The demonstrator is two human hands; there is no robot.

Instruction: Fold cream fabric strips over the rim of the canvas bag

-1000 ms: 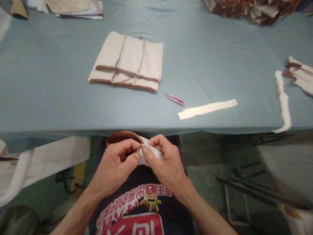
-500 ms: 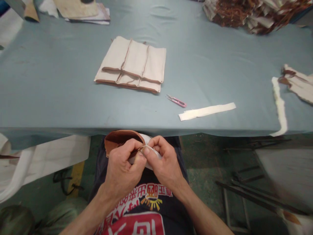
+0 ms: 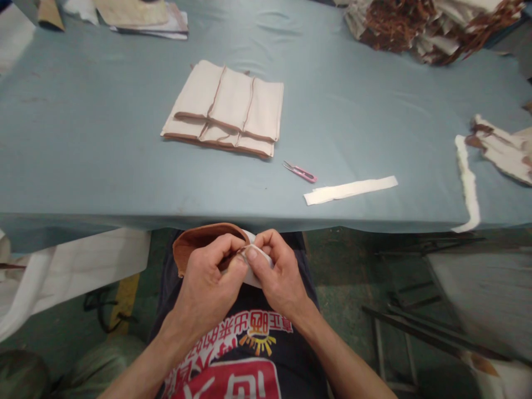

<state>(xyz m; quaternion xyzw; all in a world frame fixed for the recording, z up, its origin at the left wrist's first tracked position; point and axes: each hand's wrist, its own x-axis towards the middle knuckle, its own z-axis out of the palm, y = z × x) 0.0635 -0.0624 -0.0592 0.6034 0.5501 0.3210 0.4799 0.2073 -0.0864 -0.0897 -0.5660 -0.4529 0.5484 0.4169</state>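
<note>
Both hands meet below the table's near edge, over my lap. My left hand [image 3: 210, 282] is closed and pinches a brown-and-white fabric piece [image 3: 195, 239] at its edge. My right hand [image 3: 275, 274] is closed too, thumb and forefinger pinching the white part of the same piece right beside the left thumb. On the table above lie pink thread snips [image 3: 300, 172] and a white fabric strip [image 3: 351, 190], both untouched.
A stack of cream fabric pieces with brown trim [image 3: 226, 108] lies mid-table on the blue-grey cloth [image 3: 83, 149]. Brown and white scraps [image 3: 419, 22] are heaped at the back right, more pieces [image 3: 501, 147] at the right edge, papers [image 3: 137, 14] at the back left. Metal frames [image 3: 419, 327] stand on the floor at right.
The hands stay pinched on the piece and have shifted slightly; more of the brown part now shows to the left. The view has tilted a little.
</note>
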